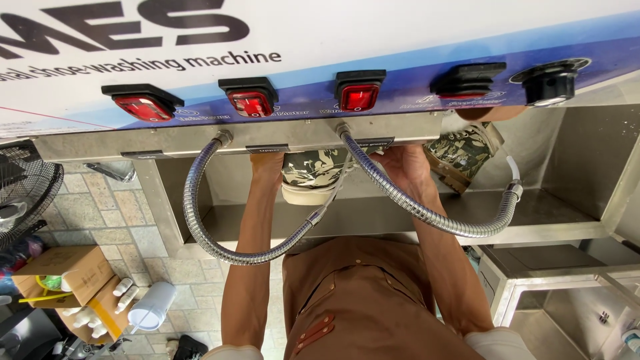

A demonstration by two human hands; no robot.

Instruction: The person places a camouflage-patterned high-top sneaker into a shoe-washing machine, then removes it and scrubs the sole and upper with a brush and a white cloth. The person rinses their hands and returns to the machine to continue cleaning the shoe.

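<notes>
A camouflage-patterned shoe with a white sole [312, 175] is held under the steel front edge of a shoe-washing machine. My left hand [267, 164] grips its left side, the fingers partly hidden under the panel. My right hand [403, 168] holds its right side, behind a flexible metal hose [427, 215]. A second camouflage shoe [465, 152] leans in the steel basin just right of my right hand. I wear a brown apron [357, 300].
Red rocker switches [250, 101] and a black knob [550, 83] line the machine's panel. A second metal hose [220, 250] loops at the left. The steel trough [560, 223] runs beneath. Cardboard boxes [73, 270], white bottles, a white cup [152, 307] and a fan [23, 190] stand on the paved floor.
</notes>
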